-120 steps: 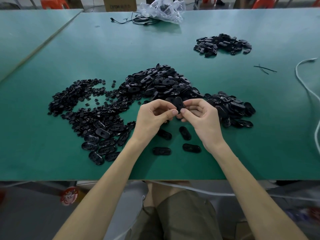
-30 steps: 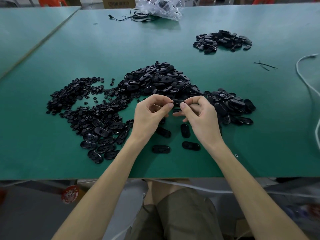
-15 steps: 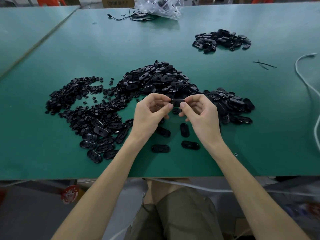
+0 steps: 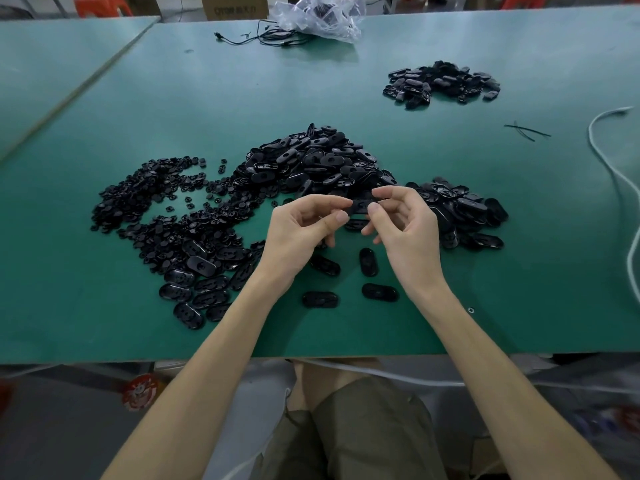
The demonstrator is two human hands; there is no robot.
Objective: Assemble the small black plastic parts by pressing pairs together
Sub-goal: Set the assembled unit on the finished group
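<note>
Both hands raised above green table (image 4: 450,188), pinching one oval part (image 4: 361,205) between them: left hand (image 4: 304,230) on its left end, right hand (image 4: 403,230) on its right end; big pile (image 4: 311,164) just behind, four loose ovals (image 4: 367,261) on table below hands

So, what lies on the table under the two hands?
Loose black ovals lie on the green table below the left hand and right hand; the left hand partly hides one.
</note>
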